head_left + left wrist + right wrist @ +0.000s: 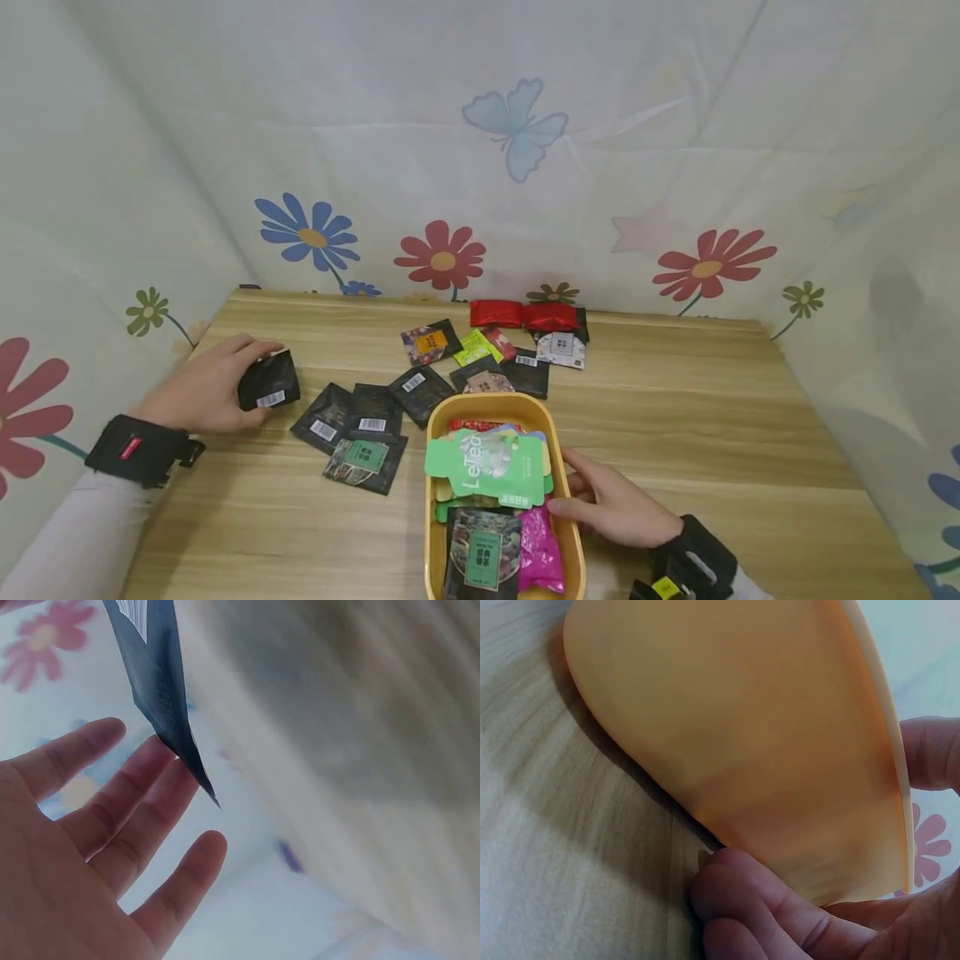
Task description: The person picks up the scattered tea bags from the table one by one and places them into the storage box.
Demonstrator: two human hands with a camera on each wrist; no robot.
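Observation:
At the table's left side my left hand [213, 383] pinches a black tea sachet [268, 380] with a white barcode label, held up on edge. In the left wrist view the sachet [161, 690] passes by the fingertips; the thumb's grip is mostly out of frame. My right hand [622, 504] grips the right side of a yellow plastic box [431, 546], thumb over the rim and fingers against the outer wall [742, 735]. Inside the box lie a green LeTea packet [491, 471], a black sachet with a green label [482, 554] and a pink packet [540, 550].
Several black sachets [375, 408] overlap on the wooden table [675, 400] between my left hand and the box. Behind the box lie an orange-labelled sachet [431, 342], a yellow-green packet [476, 348], a white-fronted sachet [561, 348] and red packets [497, 313]. A flowered curtain [360, 167] surrounds the table.

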